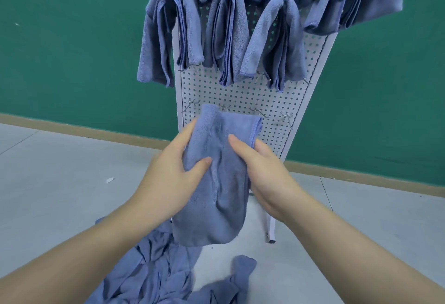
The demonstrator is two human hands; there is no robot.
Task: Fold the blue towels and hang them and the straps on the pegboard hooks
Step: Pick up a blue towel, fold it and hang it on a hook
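Both hands hold one folded blue towel (212, 178) just before the pegboard (240, 96): left hand (173, 171) and right hand (265, 173) pinch its sides, probably to keep the fold flat for the empty hooks (258, 112) behind it.

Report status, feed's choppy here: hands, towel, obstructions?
Left hand and right hand both gripping folded blue towel. Bare pegboard hooks behind it. Nothing blocking.
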